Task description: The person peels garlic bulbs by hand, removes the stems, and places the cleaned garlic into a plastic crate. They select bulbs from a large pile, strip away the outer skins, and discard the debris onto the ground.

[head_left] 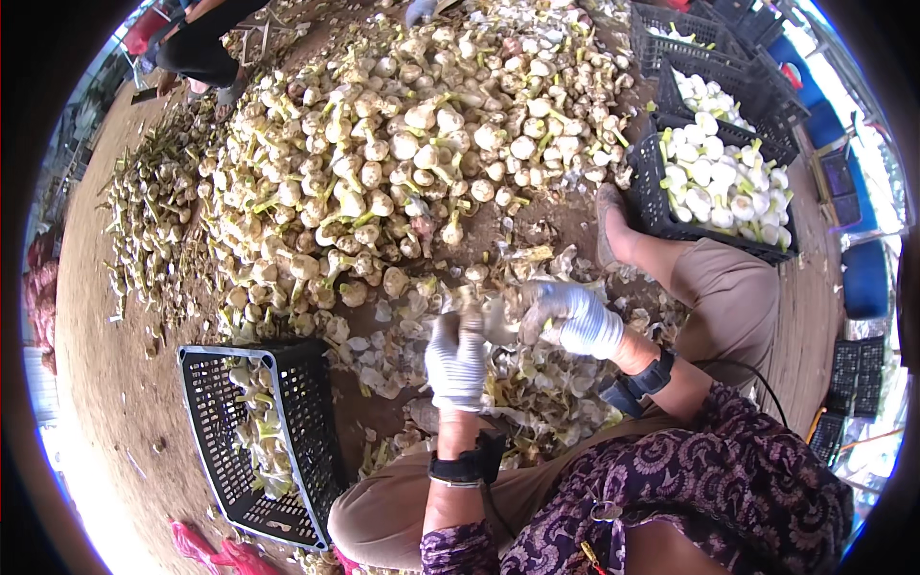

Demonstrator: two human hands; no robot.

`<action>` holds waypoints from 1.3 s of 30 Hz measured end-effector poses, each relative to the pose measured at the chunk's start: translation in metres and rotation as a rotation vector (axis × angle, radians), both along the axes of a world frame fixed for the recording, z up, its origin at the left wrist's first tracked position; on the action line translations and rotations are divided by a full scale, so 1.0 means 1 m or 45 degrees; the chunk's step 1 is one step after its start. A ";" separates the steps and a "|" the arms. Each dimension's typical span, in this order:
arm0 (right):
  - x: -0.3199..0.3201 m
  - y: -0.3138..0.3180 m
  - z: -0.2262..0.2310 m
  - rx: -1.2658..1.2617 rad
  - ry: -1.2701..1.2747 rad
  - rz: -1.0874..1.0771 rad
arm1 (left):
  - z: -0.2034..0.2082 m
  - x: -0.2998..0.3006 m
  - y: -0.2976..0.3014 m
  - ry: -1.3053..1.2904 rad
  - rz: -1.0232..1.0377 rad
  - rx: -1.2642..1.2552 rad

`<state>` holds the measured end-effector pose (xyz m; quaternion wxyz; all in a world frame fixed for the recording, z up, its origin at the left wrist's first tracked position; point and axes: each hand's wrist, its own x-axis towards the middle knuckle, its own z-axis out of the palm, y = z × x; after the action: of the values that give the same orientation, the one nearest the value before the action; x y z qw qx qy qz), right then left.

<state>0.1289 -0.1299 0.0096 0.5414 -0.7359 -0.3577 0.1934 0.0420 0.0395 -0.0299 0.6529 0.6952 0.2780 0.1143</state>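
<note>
Both my hands wear white knit gloves with dirty, darkened fingers, and they are close together above a litter of garlic skins (537,383). My left hand (454,362) points away from me, fingers closed round a garlic bulb (499,324) that is blurred and partly covered. From the right, my right hand (572,319) comes in with its fingers bent and pressed together at the bulb's side. Whatever its fingertips pinch is too blurred to name. Just beyond my hands spreads a large heap of untrimmed garlic bulbs (412,144) with stalks.
A black crate (714,225) full of cleaned white garlic stands at the right, with more crates behind it. At the left a tilted black crate (316,412) holds some garlic. My bent legs flank the skins. Another person (206,43) is at the far left.
</note>
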 end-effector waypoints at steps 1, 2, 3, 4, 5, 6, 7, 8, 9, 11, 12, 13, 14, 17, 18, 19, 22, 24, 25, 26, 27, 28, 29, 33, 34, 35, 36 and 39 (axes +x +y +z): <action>-0.003 0.005 0.004 -0.009 0.080 0.126 | 0.000 -0.001 -0.003 0.106 -0.086 0.080; -0.007 0.009 0.005 -0.018 0.160 0.251 | 0.001 -0.003 -0.003 0.213 -0.173 0.159; -0.012 0.012 0.002 -0.003 -0.038 0.211 | -0.002 0.001 0.000 0.013 -0.190 0.280; -0.017 0.012 0.003 0.000 -0.039 0.214 | -0.003 0.000 0.001 0.013 -0.188 0.283; -0.022 0.013 0.006 -0.034 -0.068 0.134 | -0.004 -0.003 0.001 0.113 -0.126 -0.041; -0.023 0.013 0.007 -0.072 -0.095 0.048 | 0.002 -0.001 0.001 0.213 -0.069 -0.368; -0.022 0.013 0.005 -0.079 -0.112 0.115 | 0.005 0.001 -0.003 0.208 0.065 -0.523; -0.021 0.013 0.007 -0.079 -0.110 0.111 | 0.003 0.000 -0.003 0.210 0.061 -0.523; -0.022 0.016 0.012 -0.009 -0.103 0.124 | 0.001 -0.003 -0.001 0.181 0.080 -0.599; -0.024 0.021 0.011 0.116 -0.129 0.130 | -0.001 -0.004 -0.001 0.064 0.172 -0.721; -0.024 0.019 0.009 0.114 -0.129 0.127 | 0.000 -0.001 -0.002 0.064 0.169 -0.723; -0.024 0.016 0.007 0.173 -0.025 0.145 | 0.003 0.001 -0.001 0.126 0.222 -0.817; -0.023 0.013 0.007 0.231 0.080 0.162 | 0.006 0.002 0.000 0.189 0.275 -0.910; -0.016 0.005 0.013 0.191 0.159 0.121 | 0.007 -0.001 0.008 0.298 0.156 -0.785; -0.016 0.003 0.011 0.188 0.239 0.070 | 0.006 -0.002 0.009 0.328 0.051 -0.622; -0.017 0.009 0.002 0.464 0.432 0.061 | -0.007 -0.001 0.011 0.226 0.013 -0.293; -0.014 0.000 0.004 0.635 1.035 -0.109 | -0.009 -0.002 0.012 0.319 -0.075 0.485; -0.001 -0.006 -0.007 0.812 0.985 -0.131 | -0.017 0.003 0.011 0.056 0.016 -0.049; 0.002 -0.010 -0.003 0.825 1.139 -0.253 | -0.009 0.010 0.005 -0.031 -0.017 -0.343; 0.002 -0.012 0.001 0.847 1.284 -0.382 | 0.003 0.016 -0.002 -0.111 -0.064 -0.642; 0.000 -0.010 0.003 0.820 1.167 -0.420 | 0.010 0.018 -0.010 -0.126 -0.037 -0.926; 0.001 -0.014 -0.009 0.741 1.283 -0.351 | 0.011 0.012 -0.008 -0.094 -0.140 -0.967; -0.001 -0.008 -0.017 0.472 1.066 -0.407 | -0.001 0.007 -0.003 -0.055 -0.297 -0.611; 0.041 -0.041 -0.001 0.640 1.332 -0.587 | 0.005 0.003 -0.010 0.180 -0.040 -0.611; 0.058 -0.063 0.014 0.889 1.154 -0.559 | 0.008 0.005 -0.011 0.176 -0.089 -0.627; 0.078 -0.076 0.024 0.703 0.709 -0.764 | 0.001 0.002 -0.006 0.205 -0.119 -0.541; 0.103 -0.098 0.043 0.499 0.250 -0.956 | -0.002 0.003 -0.007 0.225 -0.158 -0.461; 0.186 -0.164 0.057 -0.899 -1.188 -1.416 | -0.003 -0.003 -0.002 0.189 -0.197 -0.415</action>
<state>0.3147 -0.2940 0.0667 0.0887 -0.9387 -0.0460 -0.3298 0.0394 0.0370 -0.0327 0.7415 0.6060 0.2859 -0.0344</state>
